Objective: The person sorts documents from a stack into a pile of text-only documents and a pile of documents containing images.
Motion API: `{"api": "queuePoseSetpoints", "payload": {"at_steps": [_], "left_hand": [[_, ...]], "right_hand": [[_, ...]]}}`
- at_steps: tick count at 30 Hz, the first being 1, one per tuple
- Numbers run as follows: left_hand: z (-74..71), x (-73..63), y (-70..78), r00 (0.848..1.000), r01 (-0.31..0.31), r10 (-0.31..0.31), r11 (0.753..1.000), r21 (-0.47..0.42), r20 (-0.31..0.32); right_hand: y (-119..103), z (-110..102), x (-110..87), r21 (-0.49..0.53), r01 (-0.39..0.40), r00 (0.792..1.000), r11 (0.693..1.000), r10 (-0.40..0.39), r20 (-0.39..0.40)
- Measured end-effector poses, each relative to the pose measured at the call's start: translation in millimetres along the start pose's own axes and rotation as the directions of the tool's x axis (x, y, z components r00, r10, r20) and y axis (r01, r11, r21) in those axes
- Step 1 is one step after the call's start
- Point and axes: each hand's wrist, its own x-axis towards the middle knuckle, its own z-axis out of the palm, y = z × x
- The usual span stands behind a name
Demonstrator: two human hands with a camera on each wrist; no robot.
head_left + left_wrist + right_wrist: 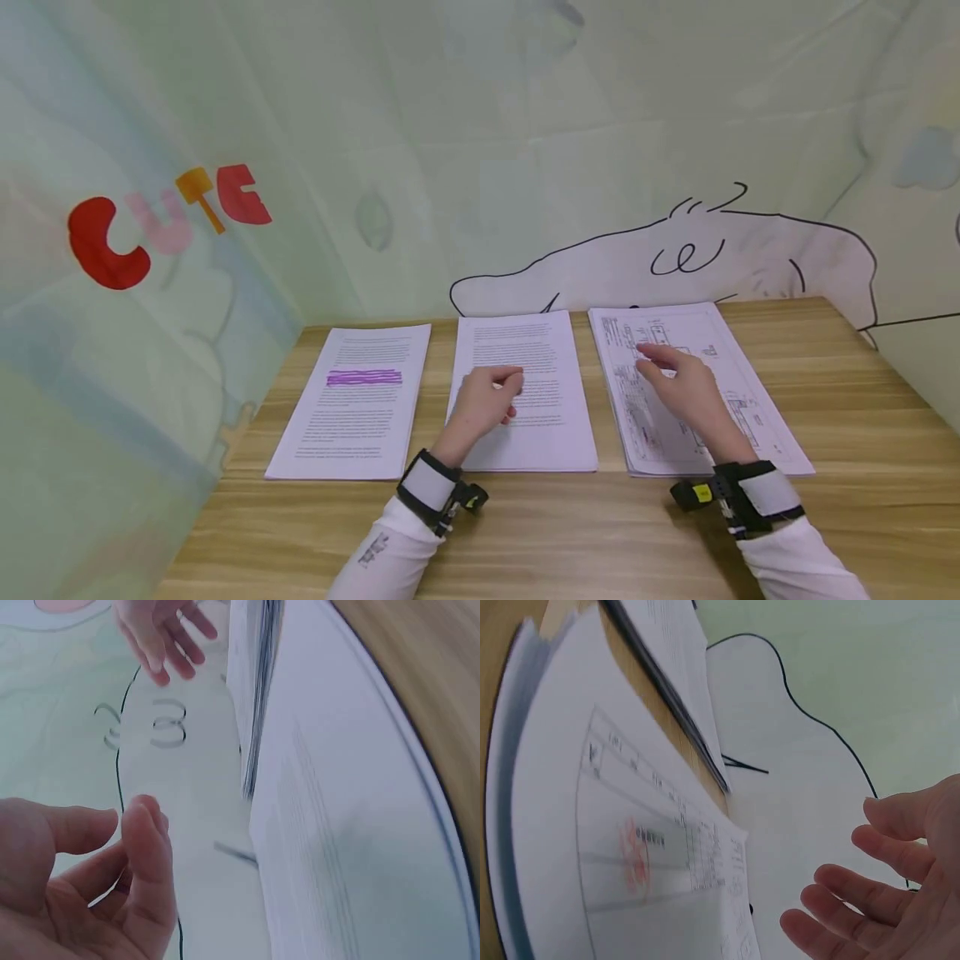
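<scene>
Three stacks of paper lie side by side. My left hand (483, 402) hovers over the middle text stack (543, 446). Its fingers bend loosely, thumb close to the index finger, and nothing shows between them in the left wrist view. Over the right stack (750, 442), printed with technical drawings, is my right hand (688, 390), fingers loosely spread and holding nothing. A red mark (636, 855) shows on that stack's top sheet in the right wrist view. The left stack (352, 433) has text with purple scribbled lines (364, 377) across it; neither hand is near it.
The stacks lie on a wood-grain table (562, 533). Behind it hangs a pale green printed cloth (465, 167) with a line-drawn figure and coloured letters. A strapped wrist camera (471, 497) sits on the left wrist, another camera (693, 493) on the right.
</scene>
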Motion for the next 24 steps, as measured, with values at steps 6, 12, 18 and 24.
{"api": "queuePoseSetpoints", "payload": {"at_steps": [6, 12, 18, 24], "left_hand": [[-54.4, -8.3, -28.0, 0.989, -0.019, 0.024, 0.999, 0.038, -0.146], [-105.7, -16.9, -49.8, 0.974, 0.027, 0.002, 0.992, 0.124, -0.225], [-149.7, -26.9, -70.6, 0.956, 0.042, 0.043, 0.959, 0.281, -0.29], [-182.6, -34.9, -94.8, 0.949, 0.09, 0.01, 0.949, 0.303, -0.314]], "right_hand": [[-19, 20, -1.3, 0.2, -0.001, 0.995, 0.98, -0.019, 0.098], [-39, 42, -0.9, 0.388, -0.093, 0.979, 0.917, 0.013, 0.203], [-66, 70, 0.1, 0.481, -0.082, 0.962, 0.873, -0.057, 0.268], [-91, 96, 0.4, 0.522, -0.094, 0.945, 0.847, -0.089, 0.313]]}}
